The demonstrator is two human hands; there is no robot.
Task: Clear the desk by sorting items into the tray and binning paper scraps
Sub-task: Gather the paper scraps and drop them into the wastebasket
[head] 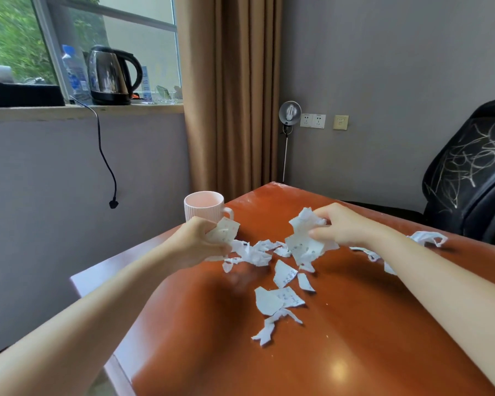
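Torn white paper scraps point(280, 300) with handwriting lie scattered across the middle of the reddish-brown desk point(355, 338). My left hand point(196, 240) grips a bunch of crumpled scraps point(226, 230) just above the desk, in front of the cup. My right hand point(346, 225) pinches a larger crumpled piece of paper point(305, 241), lifted a little off the surface. More scraps point(429, 237) lie behind my right forearm. No tray or bin is in view.
A pale pink ribbed cup point(205, 205) stands at the desk's far left edge, right behind my left hand. A black office chair point(475, 172) sits at the right. On the window sill stand a kettle point(112, 75) and a water bottle point(75, 72).
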